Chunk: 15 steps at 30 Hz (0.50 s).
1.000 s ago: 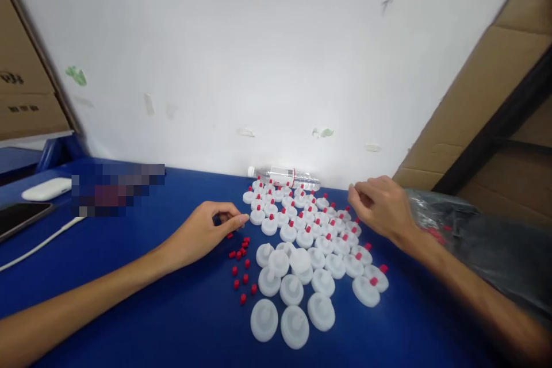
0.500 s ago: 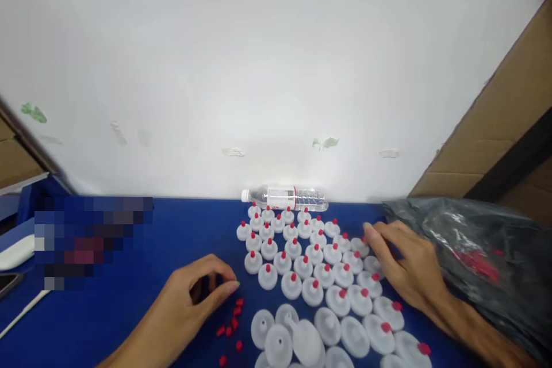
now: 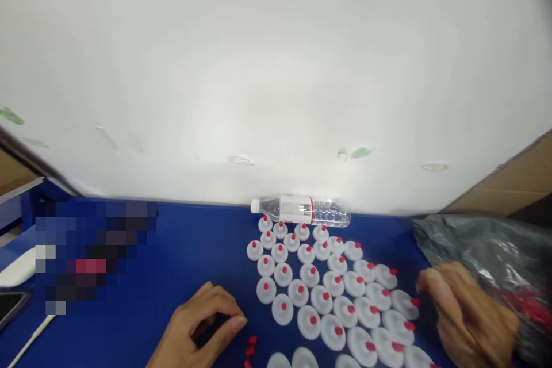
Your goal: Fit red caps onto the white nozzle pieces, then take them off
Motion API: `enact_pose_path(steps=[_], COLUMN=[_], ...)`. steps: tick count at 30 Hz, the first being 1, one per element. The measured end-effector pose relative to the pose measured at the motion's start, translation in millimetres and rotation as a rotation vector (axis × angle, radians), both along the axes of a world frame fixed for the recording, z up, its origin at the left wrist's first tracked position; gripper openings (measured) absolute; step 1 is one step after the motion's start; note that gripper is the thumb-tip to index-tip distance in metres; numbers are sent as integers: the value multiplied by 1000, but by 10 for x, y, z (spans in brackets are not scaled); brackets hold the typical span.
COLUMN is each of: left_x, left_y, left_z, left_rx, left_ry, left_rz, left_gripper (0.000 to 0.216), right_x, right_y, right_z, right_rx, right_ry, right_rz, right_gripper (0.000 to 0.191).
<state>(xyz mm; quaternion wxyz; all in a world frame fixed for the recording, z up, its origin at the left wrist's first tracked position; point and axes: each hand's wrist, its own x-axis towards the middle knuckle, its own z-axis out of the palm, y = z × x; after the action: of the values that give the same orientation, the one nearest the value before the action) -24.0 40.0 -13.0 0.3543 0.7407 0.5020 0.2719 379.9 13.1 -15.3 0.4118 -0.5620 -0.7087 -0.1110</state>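
My left hand (image 3: 211, 325) hovers low over the blue table, thumb and index finger pinched together. Whatever might be between those fingertips is hidden. Close beside it lie several small red caps (image 3: 250, 351). My right hand (image 3: 470, 310) is at the right of the white plastic discs, its fingers curled in and slightly blurred. The thumb and index tips meet, and I cannot see anything between them. Nearest to it stands a disc (image 3: 401, 305) with a red cap (image 3: 415, 302) on its nozzle. Many similar white discs (image 3: 321, 299) with red caps stand in staggered rows.
A clear plastic bottle (image 3: 297, 210) lies against the white wall (image 3: 276, 69) at the back. At right is a dark plastic bag (image 3: 470, 236) with red pieces in it. A phone (image 3: 12, 306) and a white stick (image 3: 32, 339) lie at left on the blue table (image 3: 172, 253).
The view has shifted and tilted up. My right hand has drawn back to the right from the discs. Beside it, a disc whose top was hidden now shows a red cap. My left hand stays pinched.
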Motion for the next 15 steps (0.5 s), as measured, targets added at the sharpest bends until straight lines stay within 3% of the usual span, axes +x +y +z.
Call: enact_pose_path(steps=[3, 9, 15], left_x=[49, 84, 83], left_y=[-10, -44, -50], left_z=[49, 73, 74], left_rx=[-43, 12, 37], left_ry=[-12, -60, -54], left_rz=[78, 87, 8], left_gripper=[42, 50, 46], right_x=[-71, -138, -96], right_y=[26, 109, 192], right_z=[-5, 29, -28], right_rx=[55, 151, 101], right_ry=[-63, -113, -160], right_rz=[134, 80, 71], right_gripper=[23, 33, 34])
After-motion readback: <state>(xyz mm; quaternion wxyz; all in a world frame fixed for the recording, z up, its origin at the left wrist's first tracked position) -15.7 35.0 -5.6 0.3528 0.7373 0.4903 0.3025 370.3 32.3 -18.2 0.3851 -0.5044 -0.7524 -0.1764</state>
